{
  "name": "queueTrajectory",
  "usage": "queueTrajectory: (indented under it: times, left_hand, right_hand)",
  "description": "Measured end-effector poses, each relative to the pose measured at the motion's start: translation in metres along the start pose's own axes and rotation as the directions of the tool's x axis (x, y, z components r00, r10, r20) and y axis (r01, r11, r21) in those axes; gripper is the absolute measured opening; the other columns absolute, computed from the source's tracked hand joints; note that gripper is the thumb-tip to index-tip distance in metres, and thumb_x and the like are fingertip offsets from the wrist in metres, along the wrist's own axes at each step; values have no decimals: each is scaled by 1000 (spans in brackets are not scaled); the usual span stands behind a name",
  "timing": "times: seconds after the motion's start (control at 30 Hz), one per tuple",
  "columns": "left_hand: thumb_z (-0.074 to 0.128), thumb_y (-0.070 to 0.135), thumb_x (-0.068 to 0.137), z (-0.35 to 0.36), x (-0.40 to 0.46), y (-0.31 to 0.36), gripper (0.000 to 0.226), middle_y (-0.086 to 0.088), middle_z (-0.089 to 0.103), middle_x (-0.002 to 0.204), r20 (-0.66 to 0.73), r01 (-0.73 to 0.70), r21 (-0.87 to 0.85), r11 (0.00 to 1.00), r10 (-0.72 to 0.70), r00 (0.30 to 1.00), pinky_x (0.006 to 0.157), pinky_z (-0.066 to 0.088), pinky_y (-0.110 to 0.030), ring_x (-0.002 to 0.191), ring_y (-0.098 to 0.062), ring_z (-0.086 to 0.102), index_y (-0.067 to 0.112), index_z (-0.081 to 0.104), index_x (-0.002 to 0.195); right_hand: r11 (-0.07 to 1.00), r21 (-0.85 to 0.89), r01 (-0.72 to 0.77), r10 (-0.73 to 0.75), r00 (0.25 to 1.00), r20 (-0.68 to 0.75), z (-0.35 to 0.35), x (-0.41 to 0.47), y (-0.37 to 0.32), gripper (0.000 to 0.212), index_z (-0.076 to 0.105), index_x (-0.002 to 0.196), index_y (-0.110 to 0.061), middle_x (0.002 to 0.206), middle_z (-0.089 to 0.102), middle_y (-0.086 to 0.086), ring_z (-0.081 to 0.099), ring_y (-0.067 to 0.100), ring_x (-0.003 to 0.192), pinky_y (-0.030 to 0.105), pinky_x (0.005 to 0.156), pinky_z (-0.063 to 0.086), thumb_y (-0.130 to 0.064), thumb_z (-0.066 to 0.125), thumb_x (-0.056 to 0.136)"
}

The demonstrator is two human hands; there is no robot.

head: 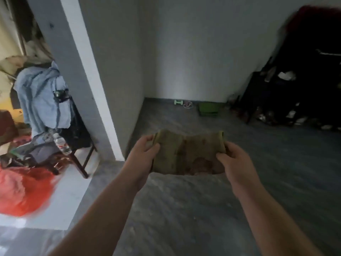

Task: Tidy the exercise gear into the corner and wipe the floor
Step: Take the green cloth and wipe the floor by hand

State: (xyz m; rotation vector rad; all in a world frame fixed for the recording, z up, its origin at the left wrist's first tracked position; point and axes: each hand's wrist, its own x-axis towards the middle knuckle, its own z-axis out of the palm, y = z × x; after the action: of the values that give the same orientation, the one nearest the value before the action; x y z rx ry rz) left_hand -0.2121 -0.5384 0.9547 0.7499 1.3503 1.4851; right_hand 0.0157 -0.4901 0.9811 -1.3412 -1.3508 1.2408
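At the far wall, where it meets the grey floor, a small pale-green dumbbell lies beside a coiled cord, and just right of these sits a folded green mat, all close against the skirting. To the far right a dark rack crowded with shoes and small items stands along the wall, its foot reaching out onto the floor; its contents are too dim and blurred to tell apart. On the left a white wall edge juts toward the viewer and divides the room from a brighter side area, where a chair draped in pale blue clothing holds a clear plastic bottle, and a red plastic bag lies on the light floor near it. Between the wall edge on the left and the rack on the right, the grey floor runs open from the near foreground to the gear at the far wall. Both forearms reach forward from the bottom of the view. The left hand and the right hand hold a stained olive-brown cloth stretched between them above the floor, each pinching one side edge, thumbs on top and fingers curled beneath.
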Motion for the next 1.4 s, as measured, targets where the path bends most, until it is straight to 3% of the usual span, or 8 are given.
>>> queueTrajectory:
  times: [0.13,0.33,0.57,0.67,0.8,1.0,1.13,1.4]
  left_hand:
    - [52,7,100,128,18,-23,28,-10,72,112,157,3,53,999,-12,987,68,58,-38,94,-23,72,12,55,127]
    - [52,11,101,325,28,-50,28,-3,74,101,341,-22,131,991,-24,940,82,59,-55,91,-21,73,16,50,129]
    - [49,12,103,483,42,-84,29,-1,72,107,499,37,178,983,-123,858,80,61,-42,92,-13,73,20,48,131]
    - [43,18,105,521,57,-96,24,-2,70,114,537,130,162,978,-198,820,82,61,-43,100,-16,71,21,51,128]
    - [35,29,107,549,94,-113,34,0,68,126,599,252,91,963,-256,759,88,58,-46,115,-15,65,17,57,130]
    - [32,38,107,580,203,-133,45,-7,65,128,616,287,50,957,-256,745,81,57,-44,118,-25,63,9,56,131]
    - [34,38,106,604,303,-119,44,-12,63,124,623,332,54,942,-292,725,83,57,-54,116,-33,64,5,58,121]
    - [43,15,105,667,473,-83,25,-7,60,129,723,22,296,955,-239,648,79,60,-38,114,-22,62,26,63,114]
  right_hand:
    - [992,-116,49,-65,987,-145,-98,17,10,39,70,86,-33,77,74,-11,70,5,71,22,58,53,1,52,92]
    - [960,-271,66,-143,951,-276,-232,53,30,36,68,105,-39,89,69,-21,62,-6,80,20,66,49,-10,50,92]
    - [973,-231,-16,-72,927,-368,-343,106,58,41,68,110,-40,91,71,-22,63,-10,83,7,64,45,-10,50,90]
    - [969,-244,-41,-59,919,-390,-369,135,72,37,68,112,-39,94,70,-20,63,-8,86,9,69,47,-15,50,92]
    - [974,-213,-73,-18,918,-396,-385,186,92,28,67,110,-37,94,73,-13,68,5,88,35,79,56,-40,49,88]
    - [948,-297,-111,10,946,-323,-384,295,103,37,60,117,-43,94,69,-23,64,-6,87,25,78,54,-27,67,84]
    - [947,-298,-119,27,955,-295,-388,387,90,50,58,110,-44,92,67,-18,61,-11,83,9,64,47,-2,58,82]
    - [952,-295,-87,-22,938,-346,-391,556,66,51,57,114,-44,94,69,-21,62,-11,87,11,66,51,-4,60,82]
